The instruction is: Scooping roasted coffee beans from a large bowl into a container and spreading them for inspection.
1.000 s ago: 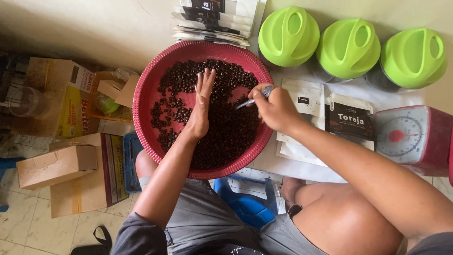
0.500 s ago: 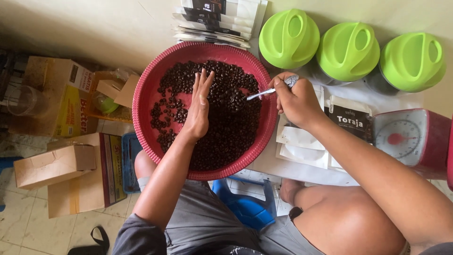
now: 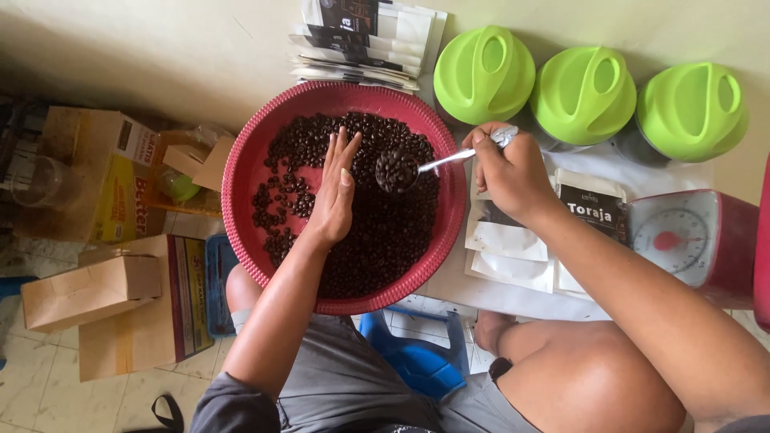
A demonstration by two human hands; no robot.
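Basin (image 3: 241,200): red, round, sat on person's lap; held dark beans (image 3: 377,248), heaped mostly right + bottom, bare red patch at left-centre.
Scale (image 3: 694,244): red w/ white dial, far right, well apart from basin.
Jars (image 3: 584,95): three, green lids, in a row along wall above right hand.
Boxes (image 3: 96,285): brown cardboard, on floor left of basin.
Pouches (image 3: 509,256): white + one black, flat on surface just right of basin, under right wrist.
Left hand (image 3: 335,191): flat on beans inside basin, fingers spread + pointing up toward far rim, gripped nothing.
Right hand (image 3: 513,172): over basin's right rim, fingers pinched round spoon handle.
Spoon (image 3: 401,168): metal, bowl full of beans, over basin centre, just right of left hand's fingertips, not touching them.
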